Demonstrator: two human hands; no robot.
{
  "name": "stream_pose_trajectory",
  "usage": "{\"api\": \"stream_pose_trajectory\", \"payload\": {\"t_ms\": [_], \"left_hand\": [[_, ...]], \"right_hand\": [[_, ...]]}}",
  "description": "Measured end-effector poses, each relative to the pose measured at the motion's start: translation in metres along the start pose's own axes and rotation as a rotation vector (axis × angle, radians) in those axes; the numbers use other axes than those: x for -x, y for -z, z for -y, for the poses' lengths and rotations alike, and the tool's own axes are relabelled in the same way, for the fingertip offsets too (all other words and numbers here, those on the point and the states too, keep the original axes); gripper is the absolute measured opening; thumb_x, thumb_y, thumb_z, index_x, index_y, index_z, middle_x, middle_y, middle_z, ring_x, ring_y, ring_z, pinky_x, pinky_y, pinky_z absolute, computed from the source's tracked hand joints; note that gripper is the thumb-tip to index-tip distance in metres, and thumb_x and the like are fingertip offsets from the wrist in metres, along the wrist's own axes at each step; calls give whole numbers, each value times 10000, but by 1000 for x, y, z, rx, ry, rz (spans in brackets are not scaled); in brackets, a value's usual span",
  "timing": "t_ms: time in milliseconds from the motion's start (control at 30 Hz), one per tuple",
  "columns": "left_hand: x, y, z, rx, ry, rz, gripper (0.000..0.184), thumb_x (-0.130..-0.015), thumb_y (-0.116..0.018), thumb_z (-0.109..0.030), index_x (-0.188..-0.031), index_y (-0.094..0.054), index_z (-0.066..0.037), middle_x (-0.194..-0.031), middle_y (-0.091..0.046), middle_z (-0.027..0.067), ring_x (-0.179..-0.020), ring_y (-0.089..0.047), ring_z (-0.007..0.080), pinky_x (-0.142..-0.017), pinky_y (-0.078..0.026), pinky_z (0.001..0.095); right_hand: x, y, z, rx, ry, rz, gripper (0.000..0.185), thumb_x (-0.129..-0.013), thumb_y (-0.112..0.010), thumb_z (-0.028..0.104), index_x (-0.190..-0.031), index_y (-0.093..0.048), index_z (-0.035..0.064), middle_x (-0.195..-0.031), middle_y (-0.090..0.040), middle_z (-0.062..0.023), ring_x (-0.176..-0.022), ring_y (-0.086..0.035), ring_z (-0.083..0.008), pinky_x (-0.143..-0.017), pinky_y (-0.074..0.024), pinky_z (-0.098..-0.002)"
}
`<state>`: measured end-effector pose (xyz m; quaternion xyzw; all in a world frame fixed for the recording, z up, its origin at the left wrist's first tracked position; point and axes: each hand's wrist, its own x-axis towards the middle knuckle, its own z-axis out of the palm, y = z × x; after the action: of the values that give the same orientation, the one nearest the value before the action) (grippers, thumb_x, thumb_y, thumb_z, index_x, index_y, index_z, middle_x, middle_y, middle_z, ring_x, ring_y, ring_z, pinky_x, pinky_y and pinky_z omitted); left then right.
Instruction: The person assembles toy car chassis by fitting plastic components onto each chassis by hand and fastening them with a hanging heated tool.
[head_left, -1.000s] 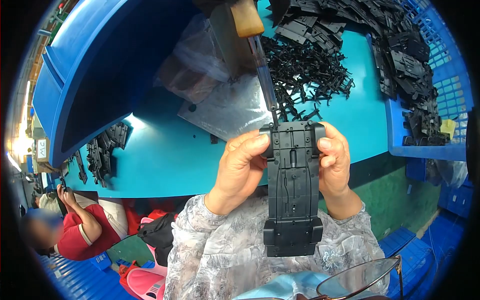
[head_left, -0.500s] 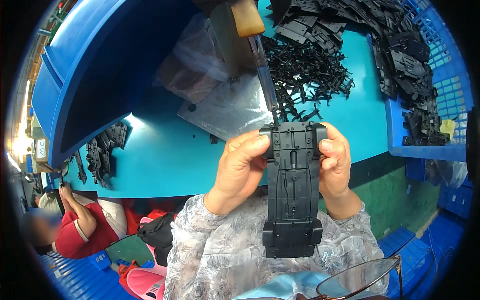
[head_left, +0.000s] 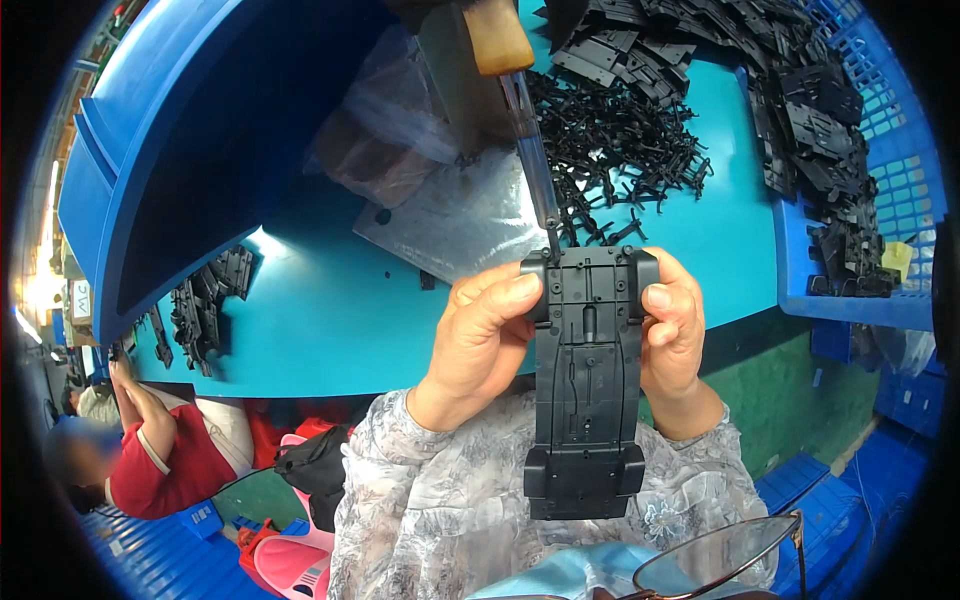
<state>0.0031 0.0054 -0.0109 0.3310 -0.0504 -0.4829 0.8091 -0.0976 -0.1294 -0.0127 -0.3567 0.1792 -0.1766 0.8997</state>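
A long black plastic toy-car chassis [head_left: 588, 385] is held between my two hands, its far end up at the tip of a screwdriver. My left hand [head_left: 480, 335] grips the far left corner, thumb on top. My right hand [head_left: 675, 325] grips the far right corner with bent fingers. The screwdriver [head_left: 527, 140] hangs from above, with a yellowish handle and a long shaft. Its tip meets the chassis near the far left corner; whether it sits in a screw I cannot tell. Beyond lies a heap of small black plastic parts [head_left: 625, 145].
Several black chassis pieces [head_left: 625, 60] are piled at the back. More lie in a blue basket [head_left: 800, 300] on the right. A large blue bin [head_left: 150, 170] leans over the left of the teal table [head_left: 330, 340]. Another person [head_left: 165, 450] sits at the lower left.
The chassis and both my hands have barely shifted, slightly downward at most. The other person's arm at the left has moved a little.
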Motion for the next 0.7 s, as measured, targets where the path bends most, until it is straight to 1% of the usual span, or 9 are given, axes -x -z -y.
{"api": "stream_pose_trajectory", "payload": {"t_ms": [200, 300, 433, 633, 700], "left_hand": [[1, 0, -1, -42, -24, 17, 332, -845, -562, -188, -1058, -584, 66, -987, -630, 111, -891, -585, 173, -833, -440, 302], [2, 0, -1, -59, -27, 19, 330, -846, -563, -184, -1064, -584, 63, -988, -630, 109, -890, -585, 170, -833, -440, 301], [2, -2, -2, -63, -28, 17, 327, -847, -564, -182, -1066, -584, 60, -988, -629, 109, -888, -586, 167, -832, -442, 301], [3, 2, -2, -92, -28, 30, 320, -845, -565, -174, -1067, -588, 55, -970, -633, 101, -861, -584, 150, -799, -446, 280], [3, 2, -1, -110, -32, 3, 319, -843, -567, -168, -1071, -588, 54, -964, -634, 99, -856, -583, 146, -791, -446, 274]], "right_hand": [[0, -3, -1, -1, 10, -22, 244, -767, -526, 111, -946, -520, -55, -769, -591, -49, -547, -459, 2, -480, -350, -112], [0, 3, -1, 7, -12, 4, 249, -761, -523, 109, -948, -521, -54, -787, -594, -56, -575, -482, -12, -499, -369, -120], [0, 2, -1, 9, -7, 11, 251, -762, -521, 108, -954, -519, -55, -795, -597, -61, -580, -494, -24, -505, -382, -126], [2, 3, -1, -11, -10, 22, 258, -761, -530, 110, -960, -513, -55, -805, -599, -63, -616, -527, -40, -532, -414, -145], [2, 4, -1, -5, 2, 39, 263, -760, -536, 113, -962, -511, -55, -810, -599, -66, -635, -540, -51, -550, -431, -159]]}}
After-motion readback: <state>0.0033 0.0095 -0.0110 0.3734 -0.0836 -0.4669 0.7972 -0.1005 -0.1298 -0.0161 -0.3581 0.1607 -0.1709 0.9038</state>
